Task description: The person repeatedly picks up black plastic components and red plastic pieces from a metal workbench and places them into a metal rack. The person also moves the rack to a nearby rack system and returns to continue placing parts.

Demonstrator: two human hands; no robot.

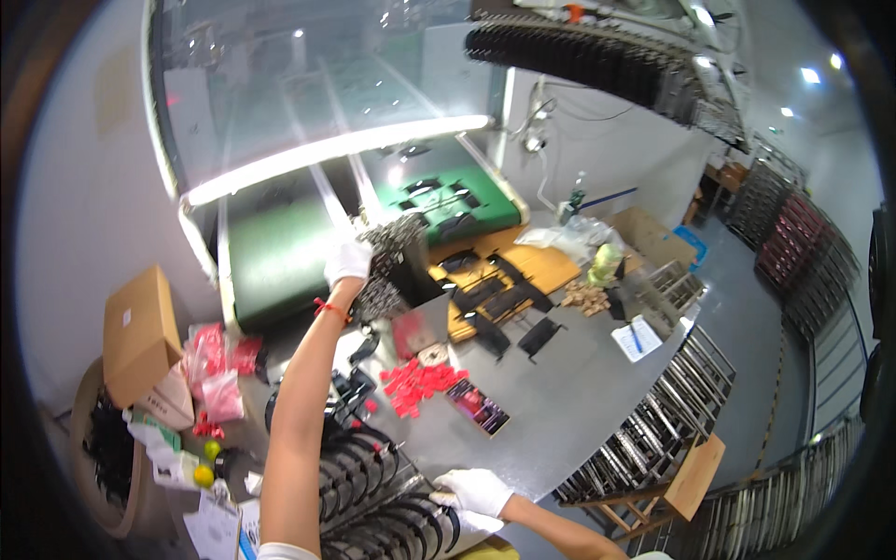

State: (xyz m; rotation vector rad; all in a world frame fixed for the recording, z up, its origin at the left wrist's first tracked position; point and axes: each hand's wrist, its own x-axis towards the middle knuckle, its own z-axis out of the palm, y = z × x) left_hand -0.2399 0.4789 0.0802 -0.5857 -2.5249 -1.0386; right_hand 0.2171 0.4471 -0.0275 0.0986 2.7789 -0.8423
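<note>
My left hand point(347, 262), in a white glove, reaches far forward to a pile of small metal pieces point(397, 233) beside the green conveyor belt point(280, 252). Its fingertips blur into the pile, so their grip is unclear. Close to me, my gloved right hand point(478, 491) has its fingers bent around the end of a metal rack point(408, 483). Rows of black curved parts point(411, 527) line that rack. Black flat parts point(504, 299) lie on a yellow board point(546, 266) right of the pile, and more rest on the belt.
Red pieces point(420, 385) and a phone-like screen point(477, 407) lie on the grey table point(560, 401). A cardboard box point(142, 327) and pink bags point(219, 373) stand left. At right are a notepad point(637, 340) and metal racks point(644, 420). Black parts hang overhead point(597, 70).
</note>
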